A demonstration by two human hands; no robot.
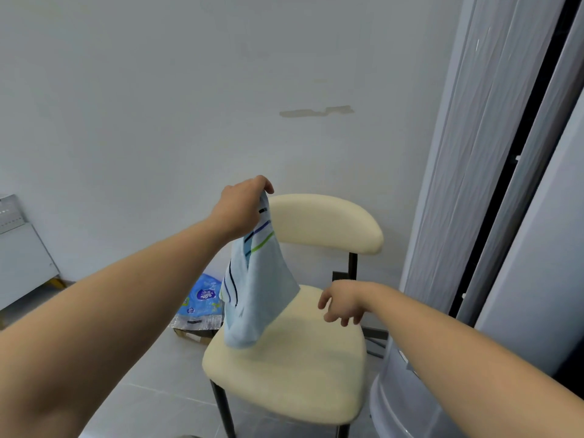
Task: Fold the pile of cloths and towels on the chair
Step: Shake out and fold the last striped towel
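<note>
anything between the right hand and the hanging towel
Nothing: in the head view only bare cream chair seat shows between the right hand and the towel.

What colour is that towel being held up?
Light blue towel with dark blue, black and green stripes, seen in the head view.

towel: hangs from your left hand, over the chair seat's left part
right hand: above the seat, right of the towel
plastic package: on the floor, left of the chair

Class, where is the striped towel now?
Head view, left of centre: the towel hangs from the left hand, its lower end over the cream chair's seat.
</note>
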